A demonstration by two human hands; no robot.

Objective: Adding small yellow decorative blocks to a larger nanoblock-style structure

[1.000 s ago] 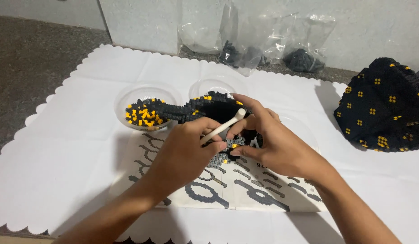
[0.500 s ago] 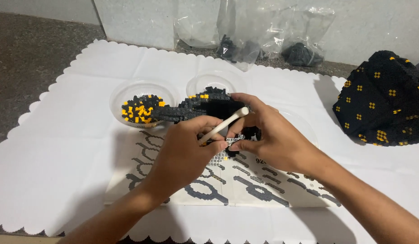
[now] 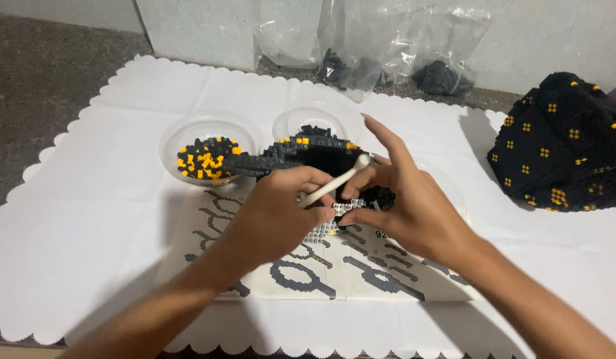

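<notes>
1. Black brick model (image 3: 288,154) lies on a white scalloped cloth (image 3: 88,219) over a printed instruction sheet (image 3: 361,279), grey wall behind.
2. Its long axis runs left-right, its narrow end over the left bowl (image 3: 181,133).
3. Left hand (image 3: 281,213) pinches a white tool (image 3: 336,181); right hand (image 3: 407,199) grips the model, forefinger raised since earlier.

Black brick model (image 3: 301,154), with orange studs along the top, lies long and low across the upper edge of my instruction sheet (image 3: 361,272). White stick tool (image 3: 334,181) tilted above its right end (tip hidden). Small black-and-grey brick cluster (image 3: 361,203) just below.
</notes>
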